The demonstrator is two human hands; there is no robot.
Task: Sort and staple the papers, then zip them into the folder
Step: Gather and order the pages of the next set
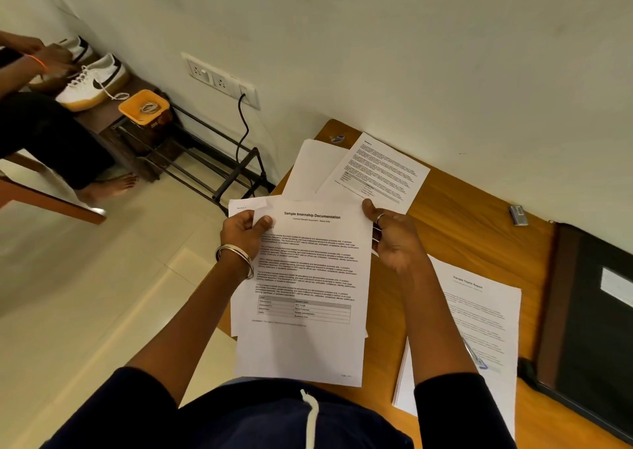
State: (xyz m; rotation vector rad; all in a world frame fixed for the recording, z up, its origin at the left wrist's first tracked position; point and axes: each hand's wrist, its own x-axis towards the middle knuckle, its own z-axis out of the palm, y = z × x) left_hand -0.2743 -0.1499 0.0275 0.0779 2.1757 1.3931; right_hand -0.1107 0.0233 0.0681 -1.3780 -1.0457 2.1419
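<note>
I hold a small stack of printed sheets (308,277) over the near edge of the wooden table (462,215); the top page is titled "Sample Internship Documentation". My left hand (245,231) pinches the stack's upper left corner, thumb on top. My right hand (394,236) grips the upper right edge. Two loose sheets (370,171) lie on the table beyond the stack. A second pile headed "Sample Health Report" (479,318) lies to the right, with a pen (474,354) on it. A dark zip folder (596,328) sits at the far right. A small stapler (519,215) rests near the wall.
The table stands against a white wall (411,54). Left of it is a black metal rack (205,160) with a cable from a wall socket (222,80). Another person sits at the far left beside white shoes (92,83) and an orange box (144,107).
</note>
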